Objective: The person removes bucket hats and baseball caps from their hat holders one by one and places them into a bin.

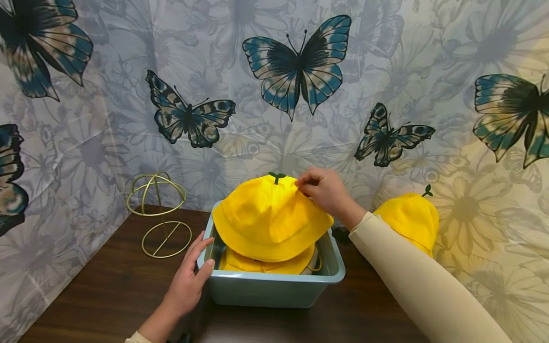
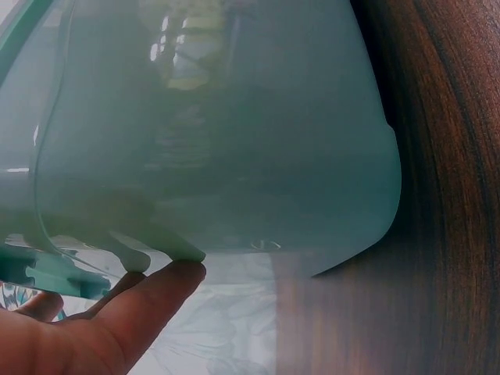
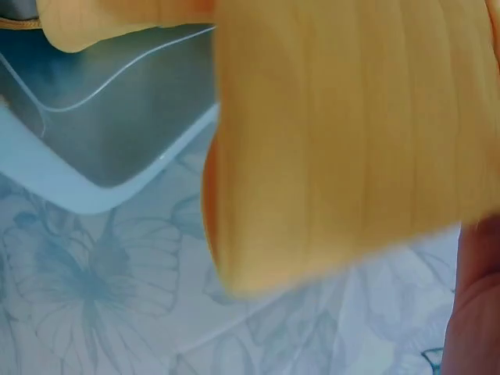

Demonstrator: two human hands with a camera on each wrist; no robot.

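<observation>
My right hand pinches the crown of a yellow bucket hat near its green sprout, and the hat is over a blue-green plastic basin. In the right wrist view the hat's brim fills much of the picture, with part of the hand at the right edge. More yellow fabric lies in the basin under the hat. At the basin's left side is my left hand, thumb and fingers spread along the rim. Its fingertips touch the outer wall in the left wrist view.
A gold wire hat stand stands on the dark wooden table left of the basin. Another yellow hat with a sprout is at the right, partly behind my right sleeve. A butterfly-print cloth hangs behind the table.
</observation>
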